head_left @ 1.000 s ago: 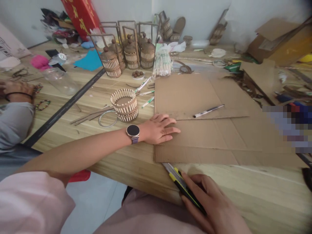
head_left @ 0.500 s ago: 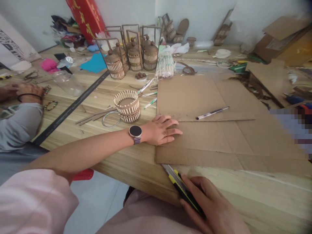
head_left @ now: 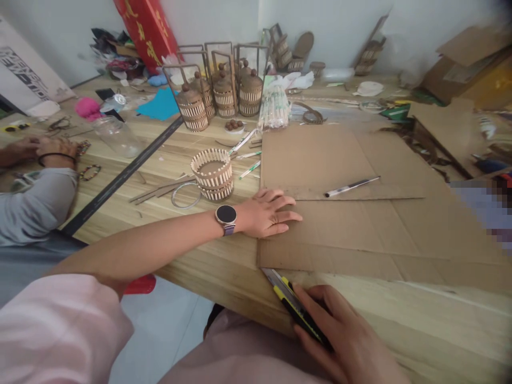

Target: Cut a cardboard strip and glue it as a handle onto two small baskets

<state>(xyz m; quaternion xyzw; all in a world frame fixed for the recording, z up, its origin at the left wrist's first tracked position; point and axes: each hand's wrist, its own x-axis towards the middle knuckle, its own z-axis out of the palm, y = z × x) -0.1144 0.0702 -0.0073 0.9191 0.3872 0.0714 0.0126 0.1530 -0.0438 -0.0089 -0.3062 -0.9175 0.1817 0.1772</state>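
R hand (head_left: 348,330) nearest, its fingers clamped on knife (head_left: 296,306), blade out, tip by near left corner of card (head_left: 340,229); L hand (head_left: 266,216) flat on card's left edge, fingers a bit apart, gripping nothing; card lies on bench (head_left: 224,261) in front of person, w/ 2nd layer (head_left: 316,154) over its far part & pen (head_left: 352,186) on that; no cut seen in card near blade, so prob. none made there; basket (head_left: 214,184) beyond L hand has slat wall up, but no lid or handle; lidded baskets (head_left: 194,109) farther back look finished, handles incl.

Hard to see: R hand cut off at bottom; can't tell if blade touches card or sits just short; L palm hides some card edge; card's right end blurry; co-worker's hands (head_left: 56,146) partly out of frame, unclear what they hold; lidded baskets overlap, exact no. uncertain.
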